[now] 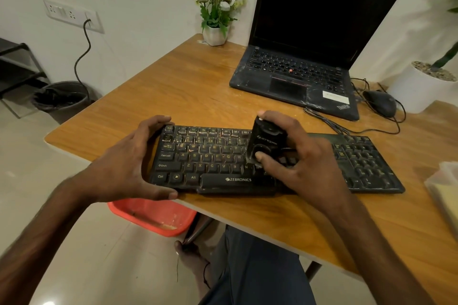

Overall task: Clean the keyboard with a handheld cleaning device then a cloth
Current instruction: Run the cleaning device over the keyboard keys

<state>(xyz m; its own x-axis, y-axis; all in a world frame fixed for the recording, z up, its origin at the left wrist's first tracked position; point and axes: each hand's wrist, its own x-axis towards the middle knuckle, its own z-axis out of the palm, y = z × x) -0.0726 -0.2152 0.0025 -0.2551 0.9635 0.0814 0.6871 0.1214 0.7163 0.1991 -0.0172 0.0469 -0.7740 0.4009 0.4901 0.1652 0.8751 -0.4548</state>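
A dusty black keyboard (pixel 213 161) lies near the front edge of the wooden table (pixel 193 86). My left hand (pixel 133 161) grips the keyboard's left end, fingers over its far edge and thumb at its near edge. My right hand (pixel 297 156) holds a small black handheld cleaning device (pixel 262 141) upright, its lower end on the keys in the middle of the keyboard. A yellowish cloth (pixel 446 195) lies in a pale container at the right edge of the table.
An open black laptop (pixel 302 62) stands at the back of the table, with a wired mouse (pixel 381 103) to its right. A white flower pot (pixel 214 34) and a large white planter (pixel 421 86) stand behind. A red tub (pixel 153 215) and a bin (pixel 62 101) sit on the floor.
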